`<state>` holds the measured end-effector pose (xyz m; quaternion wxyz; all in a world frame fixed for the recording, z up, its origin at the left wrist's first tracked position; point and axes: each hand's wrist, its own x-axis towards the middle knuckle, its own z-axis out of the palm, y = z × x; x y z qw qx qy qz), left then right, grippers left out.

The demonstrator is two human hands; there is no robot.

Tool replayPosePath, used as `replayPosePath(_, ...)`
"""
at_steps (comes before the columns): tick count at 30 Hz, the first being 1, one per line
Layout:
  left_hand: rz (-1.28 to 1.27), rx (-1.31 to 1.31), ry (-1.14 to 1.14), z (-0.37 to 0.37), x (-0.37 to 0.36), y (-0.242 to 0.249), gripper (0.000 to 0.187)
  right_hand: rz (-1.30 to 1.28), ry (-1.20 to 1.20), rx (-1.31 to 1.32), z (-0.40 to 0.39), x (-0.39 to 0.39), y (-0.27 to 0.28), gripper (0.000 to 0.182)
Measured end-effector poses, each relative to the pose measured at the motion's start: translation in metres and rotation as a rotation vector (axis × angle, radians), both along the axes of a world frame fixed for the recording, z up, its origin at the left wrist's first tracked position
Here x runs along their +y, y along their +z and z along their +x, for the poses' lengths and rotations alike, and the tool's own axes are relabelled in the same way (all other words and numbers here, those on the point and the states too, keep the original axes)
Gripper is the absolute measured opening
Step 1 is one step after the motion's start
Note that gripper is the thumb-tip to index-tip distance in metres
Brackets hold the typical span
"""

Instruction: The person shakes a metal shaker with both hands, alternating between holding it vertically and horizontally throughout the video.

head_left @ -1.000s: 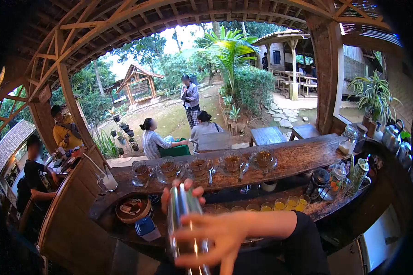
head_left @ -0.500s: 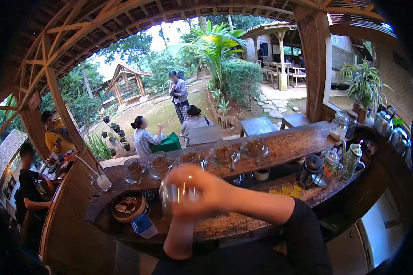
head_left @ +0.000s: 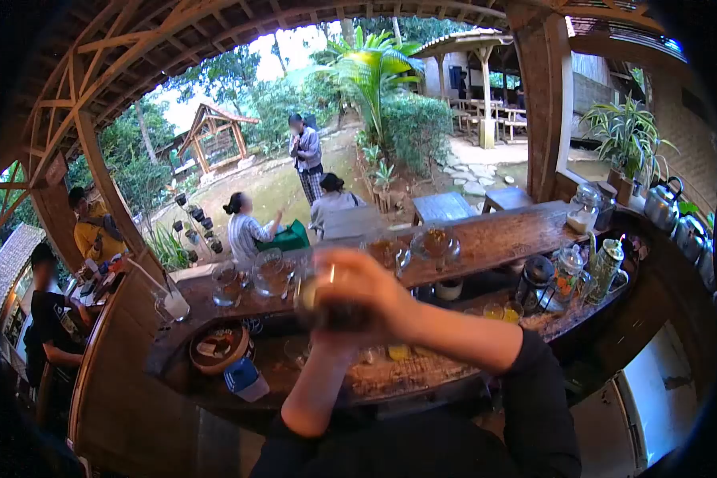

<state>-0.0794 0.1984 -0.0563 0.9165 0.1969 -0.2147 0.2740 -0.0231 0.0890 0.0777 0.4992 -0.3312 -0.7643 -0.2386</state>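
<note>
Close in front of my body, above the wooden counter (head_left: 390, 382), both hands are on a clear rounded glass (head_left: 307, 295), blurred by motion. My right hand (head_left: 370, 291) wraps over it from the right side, its fingers curled round the front. From below comes my left hand (head_left: 331, 344), mostly hidden behind the right one and the glass. Just beyond, on the raised shelf, stand glass cups on saucers (head_left: 436, 247) with spoons, holding a brownish content; another glass cup (head_left: 271, 275) is left of my hands.
Small glasses of yellow drink (head_left: 494, 311) stand right of my forearm, near a French press (head_left: 538, 271) and glass jars (head_left: 572, 263). At left are a round wooden container (head_left: 215, 362), a blue-and-white packet (head_left: 247, 379) and a mug of whitish drink (head_left: 175, 306). Several people are beyond the counter.
My hands have tilted and lowered slightly with the glass, which now looks darker and more blurred. The yellow glasses behind show differently as the head view has shifted a little.
</note>
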Motion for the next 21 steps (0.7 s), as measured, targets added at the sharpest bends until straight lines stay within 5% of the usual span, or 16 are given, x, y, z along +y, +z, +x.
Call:
replayPosePath(1, 0.013, -0.018, -0.004, -0.003, 0.01, 0.003, 0.034, -0.334, 0.165, 0.079, -0.006, -0.013, -0.003, 0.064)
replayPosePath(2, 0.059, -0.021, -0.172, -0.024, 0.003, 0.038, 0.031, -0.322, 0.148, -0.181, -0.023, -0.041, 0.008, 0.066)
replayPosePath(3, 0.105, -0.017, -0.342, -0.042, -0.008, 0.065, 0.028, -0.065, 0.398, -0.307, -0.036, -0.054, 0.014, 0.066)
replayPosePath(5, 0.111, -0.24, -0.185, -0.045, -0.033, 0.084, 0.028, 0.139, 0.51, -0.538, -0.03, -0.056, 0.021, 0.061)
replayPosePath(7, -0.103, 0.1, -0.225, -0.033, -0.013, 0.073, 0.027, -0.02, 0.377, -0.226, -0.02, -0.04, 0.011, 0.066)
replayPosePath(8, -0.113, 0.109, -0.224, -0.032, -0.012, 0.07, 0.027, -0.32, 0.252, -0.078, -0.006, -0.028, 0.011, 0.061)
replayPosePath(9, -0.109, 0.111, -0.238, -0.032, -0.01, 0.068, 0.027, -0.884, 0.398, 0.714, -0.01, -0.035, 0.007, 0.056)
replayPosePath(10, -0.098, 0.109, -0.252, -0.031, -0.009, 0.067, 0.027, -0.154, 0.058, 0.193, 0.006, -0.009, -0.002, 0.053)
replayPosePath(18, 0.068, -0.017, -0.304, -0.032, -0.013, 0.074, 0.027, 0.083, 0.509, -0.342, -0.026, -0.061, 0.019, 0.066)
replayPosePath(19, 0.031, 0.06, -0.372, -0.032, -0.008, 0.066, 0.028, 0.035, 0.437, -0.205, -0.021, -0.052, 0.011, 0.067)
replayPosePath(20, 0.169, 0.153, 0.068, -0.03, -0.028, 0.057, 0.028, -0.222, 0.343, -0.15, -0.002, -0.036, 0.012, 0.063)
replayPosePath(21, 0.163, 0.16, 0.073, -0.025, -0.031, 0.048, 0.028, -0.834, 0.307, 0.511, -0.008, -0.042, 0.022, 0.058)
